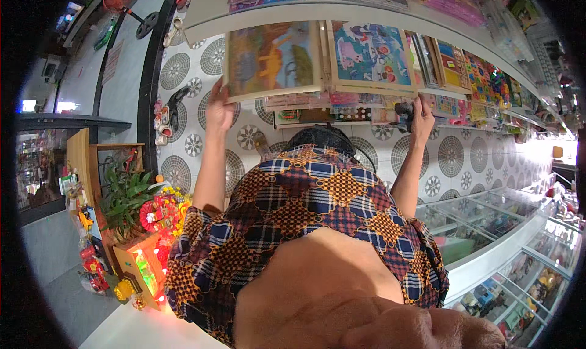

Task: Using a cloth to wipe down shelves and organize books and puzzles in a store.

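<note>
My left hand (221, 109) is closed on the lower left corner of a picture board (271, 59) with a pale frame. Its yellow, orange and blue picture is smeared by motion. Beside it, to the right, stands a second framed picture board (372, 54) with a blue cartoon print. My right hand (422, 120) is just below that board's lower right corner, its fingers closed around a dark, bunched thing (403, 111). Whether this is a cloth cannot be made out. The right fingertips come close to the board's edge, and touch is not clear.
A white shelf edge (342, 13) runs above the boards, with colourful packages on it. More framed boards (453, 65) stand to the right. Glass display cases (476, 227) are at the lower right. A potted plant (125, 190) and lit red decorations are at left. Shoes (163, 131) lie on the patterned floor.
</note>
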{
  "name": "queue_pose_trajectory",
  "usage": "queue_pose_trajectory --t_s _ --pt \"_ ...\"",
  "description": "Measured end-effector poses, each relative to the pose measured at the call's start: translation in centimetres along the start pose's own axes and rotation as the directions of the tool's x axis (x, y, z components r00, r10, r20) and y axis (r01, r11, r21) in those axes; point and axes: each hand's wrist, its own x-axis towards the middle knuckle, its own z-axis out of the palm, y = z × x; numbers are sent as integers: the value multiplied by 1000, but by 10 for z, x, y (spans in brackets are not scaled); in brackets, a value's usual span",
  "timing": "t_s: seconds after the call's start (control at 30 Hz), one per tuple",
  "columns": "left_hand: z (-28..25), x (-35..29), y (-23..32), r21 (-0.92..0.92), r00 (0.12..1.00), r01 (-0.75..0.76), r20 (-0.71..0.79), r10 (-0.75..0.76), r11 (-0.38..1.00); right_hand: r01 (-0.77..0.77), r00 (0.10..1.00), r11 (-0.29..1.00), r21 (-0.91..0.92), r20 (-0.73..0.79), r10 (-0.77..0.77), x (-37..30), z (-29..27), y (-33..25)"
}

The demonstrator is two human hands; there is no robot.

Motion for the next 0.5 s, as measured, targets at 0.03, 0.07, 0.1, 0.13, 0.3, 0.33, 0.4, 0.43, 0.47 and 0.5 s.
queue_pose_trajectory --t_s 0.03,0.07,0.1,0.13,0.3,0.33,0.4,0.43,0.47,0.5 --pt "-8 -2 4 -13 999 -4 -37 3 1000 -2 1000 1000 -2 -3 2 0 -2 6" --pt "-19 0 7 -27 997 -11 -74 9 1000 -50 999 996 70 -12 51 0 -1 14" --pt "-32 3 5 1 998 -14 -59 14 1000 -97 995 985 143 -19 101 2 -2 21" --pt "-50 5 5 7 998 -19 -61 20 1000 -98 995 984 150 -14 101 -1 5 19" --pt "-54 26 -27 68 992 49 -120 -40 997 -118 991 976 183 -44 128 -8 8 13" --pt "-48 31 -30 80 986 79 -155 -66 994 -114 991 977 181 -50 125 -9 8 14" --pt "-63 45 -41 81 996 36 -85 -29 996 -112 990 983 144 -68 123 -12 10 14" --pt "-65 49 -46 146 994 68 -91 -55 987 -110 990 984 143 -71 121 -14 9 14" --pt "-67 53 -50 210 992 98 -98 -79 973 -126 988 980 154 -72 138 -16 6 15" --pt "-68 61 -53 176 996 78 -50 -70 981 -141 985 976 165 -73 155 -18 4 15"
